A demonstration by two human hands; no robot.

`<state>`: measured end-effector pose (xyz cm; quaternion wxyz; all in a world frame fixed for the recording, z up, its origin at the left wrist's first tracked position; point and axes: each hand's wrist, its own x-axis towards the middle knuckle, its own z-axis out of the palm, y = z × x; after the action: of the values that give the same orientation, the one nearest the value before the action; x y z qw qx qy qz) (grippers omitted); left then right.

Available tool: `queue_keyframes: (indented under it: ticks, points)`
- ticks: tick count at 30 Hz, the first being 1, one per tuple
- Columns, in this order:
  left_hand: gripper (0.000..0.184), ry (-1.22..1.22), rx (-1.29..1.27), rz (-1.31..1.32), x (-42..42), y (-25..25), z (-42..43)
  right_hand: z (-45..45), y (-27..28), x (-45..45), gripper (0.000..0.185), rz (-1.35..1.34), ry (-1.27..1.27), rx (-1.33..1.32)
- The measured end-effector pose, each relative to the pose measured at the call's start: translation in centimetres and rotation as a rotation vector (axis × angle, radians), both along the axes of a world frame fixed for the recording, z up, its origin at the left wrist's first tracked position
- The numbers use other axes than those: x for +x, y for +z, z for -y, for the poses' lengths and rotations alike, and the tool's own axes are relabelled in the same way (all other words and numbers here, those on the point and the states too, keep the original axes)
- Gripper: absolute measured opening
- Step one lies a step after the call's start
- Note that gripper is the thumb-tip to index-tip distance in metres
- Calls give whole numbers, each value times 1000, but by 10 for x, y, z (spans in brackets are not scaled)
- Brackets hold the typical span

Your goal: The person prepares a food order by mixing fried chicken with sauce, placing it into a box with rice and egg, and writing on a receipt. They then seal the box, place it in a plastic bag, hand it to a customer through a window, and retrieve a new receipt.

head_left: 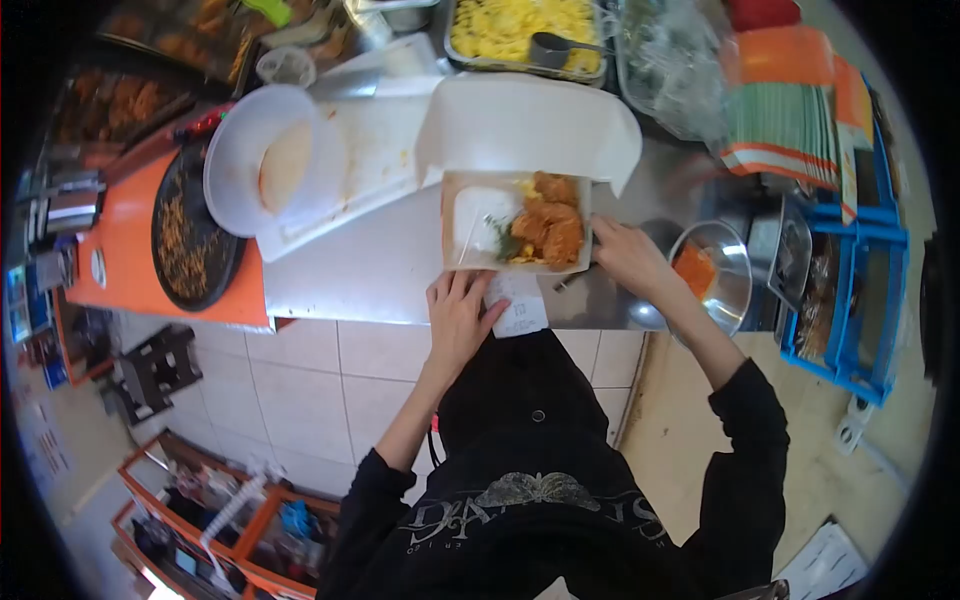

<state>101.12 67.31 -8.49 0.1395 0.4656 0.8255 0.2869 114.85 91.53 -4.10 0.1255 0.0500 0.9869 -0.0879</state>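
Observation:
An open white cardboard takeaway box (450, 222) stands on the steel counter, its lid (530, 125) folded back. Pieces of fried chicken (548, 222) fill its right side, with some green garnish and yellow bits beside a white round item (485, 222). My left hand (460, 315) is at the box's front edge, fingers against it and thumb over the left edge of a printed receipt (517, 308). The receipt hangs over the counter edge. On the right wall of the box, my right hand (630, 258) has its fingers closed, fingertips partly hidden.
Right of the box are a steel bowl (738, 280) with an orange item and a blue rack (850, 300). A tray of yellow food (500, 30) with a black scoop (552, 50) stands behind. On the left are a white tray (350, 190), a plastic bowl (232, 165) and a dark pan (195, 245).

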Motion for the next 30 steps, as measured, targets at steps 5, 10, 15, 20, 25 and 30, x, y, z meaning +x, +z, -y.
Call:
queue_keyframes:
  ticks: [5, 10, 15, 20, 25, 30]
  points:
    - [56, -49, 50, 61, -17, -7, -1, 52, 69, 8, 16, 171, -325, -556]
    - [65, 27, 58, 59, -21, -12, 4, 139, -18, -24, 17, -375, -943, -1611]
    - [71, 108, -5, -8, -26, -13, 7, 143, -77, -54, 31, -1038, -748, -906]
    - [70, 91, -83, 41, -28, -13, 7, 148, -79, -47, 35, -988, -879, -910]
    - [68, 117, -77, 5, -28, -12, 4, 146, -74, -44, 35, -900, -719, -820]
    - [71, 124, -52, 5, -27, -8, 3, 150, -55, -22, 30, -836, -744, -694]
